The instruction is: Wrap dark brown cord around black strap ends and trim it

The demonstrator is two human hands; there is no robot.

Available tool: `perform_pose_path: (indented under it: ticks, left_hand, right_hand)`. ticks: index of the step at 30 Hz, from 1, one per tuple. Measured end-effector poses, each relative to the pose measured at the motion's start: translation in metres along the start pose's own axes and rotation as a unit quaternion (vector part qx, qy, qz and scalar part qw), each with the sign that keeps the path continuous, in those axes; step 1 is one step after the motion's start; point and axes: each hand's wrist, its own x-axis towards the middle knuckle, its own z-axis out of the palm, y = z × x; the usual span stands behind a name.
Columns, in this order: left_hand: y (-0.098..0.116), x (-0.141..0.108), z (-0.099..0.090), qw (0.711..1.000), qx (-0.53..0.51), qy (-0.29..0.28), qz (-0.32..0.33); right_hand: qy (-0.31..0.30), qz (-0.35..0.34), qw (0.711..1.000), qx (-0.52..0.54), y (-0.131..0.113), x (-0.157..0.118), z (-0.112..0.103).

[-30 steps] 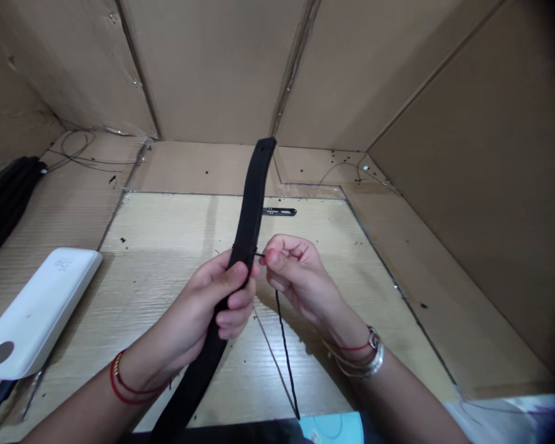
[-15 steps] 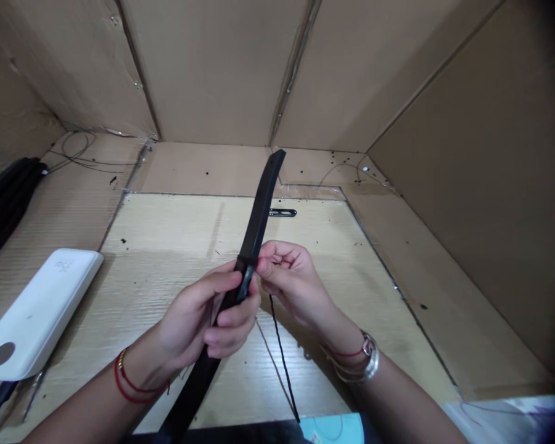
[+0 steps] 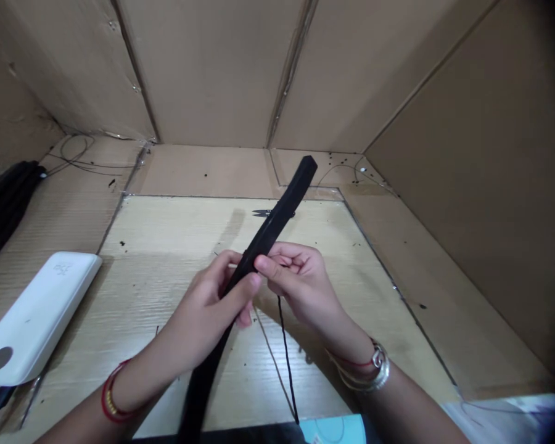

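Observation:
A long, slightly curved black strip (image 3: 277, 216) runs diagonally up across the middle, its far end tilted to the right above the board. My left hand (image 3: 203, 308) is closed around its middle, the thumb lying across its near face. On the other side, my right hand (image 3: 305, 277) is pinched closed, with its thumb tip against the strip's edge. From beneath the right fingers a thin black cord (image 3: 285, 345) hangs toward the board's front edge; where the fingers grip it is hidden. Small black thread snips (image 3: 261, 213) lie behind the strip, partly covered by it.
At left lies a white power bank (image 3: 41, 308) with a black cable (image 3: 0, 399); behind it is a black bundle (image 3: 9, 206). Cardboard walls (image 3: 213, 74) enclose the back and sides of the pale board (image 3: 176, 228). A light blue item (image 3: 337, 428) shows at the front edge.
The strip has rolled over and its far end has swung right, uncovering the snips' blades. My left thumb has shifted over the strip. My right hand has moved slightly right with the cord.

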Motion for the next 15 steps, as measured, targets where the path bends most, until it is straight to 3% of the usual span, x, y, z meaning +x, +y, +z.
perform_pose_path:
  ticks: [2,4,15]
  left_hand:
    - [-0.001,0.000,0.002,0.990,0.111,0.077,0.048]
    - [-0.004,-0.001,0.003,0.978,0.161,0.111,0.073]
    - [-0.009,-0.003,0.004,0.969,0.133,0.185,0.094]
  right_hand:
    - [0.006,-0.005,1.000,-0.021,0.001,0.001,0.001]
    - [-0.004,-0.002,1.000,-0.019,0.001,0.001,0.003]
    - [0.057,-0.050,0.994,-0.077,-0.003,-0.006,0.011]
